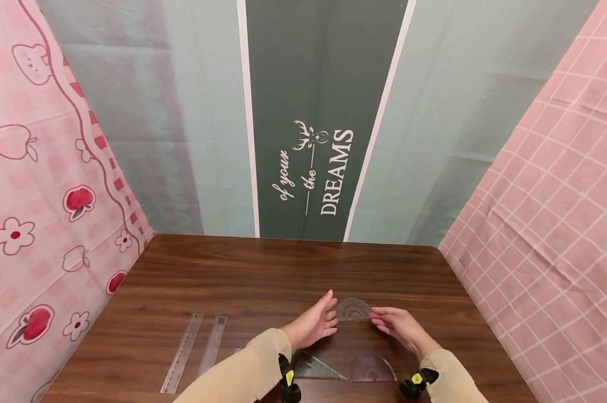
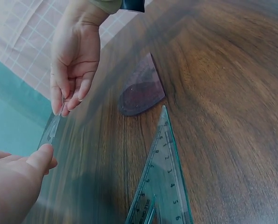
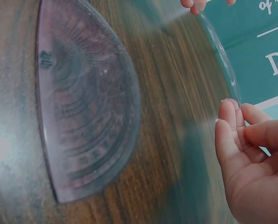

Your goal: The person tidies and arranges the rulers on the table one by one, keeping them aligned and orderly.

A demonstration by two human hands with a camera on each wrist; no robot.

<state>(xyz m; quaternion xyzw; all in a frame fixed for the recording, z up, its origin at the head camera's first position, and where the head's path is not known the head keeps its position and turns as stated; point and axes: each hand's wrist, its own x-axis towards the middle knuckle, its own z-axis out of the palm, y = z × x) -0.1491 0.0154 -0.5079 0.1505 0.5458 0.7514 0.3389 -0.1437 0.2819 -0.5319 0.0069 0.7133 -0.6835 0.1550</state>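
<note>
A clear protractor (image 1: 354, 309) is held up over the table, its flat edge toward me. My right hand (image 1: 396, 327) pinches its right end between thumb and fingertips, which the right wrist view also shows. At the protractor's left end is my left hand (image 1: 313, 323), thumb raised apart from the extended fingers; whether the fingertips touch the plastic I cannot tell. A purplish protractor (image 3: 89, 102) lies on the table below my right hand. Beside it, a greenish set square (image 2: 167, 172) is partly hidden by my left wrist in the head view.
Two clear rulers, one outer ruler (image 1: 182, 354) and one inner ruler (image 1: 213, 344), lie on the left part of the wooden table (image 1: 293, 268). The inner one is partly covered by my left sleeve. Printed curtains (image 1: 208, 140) stand behind and at both sides.
</note>
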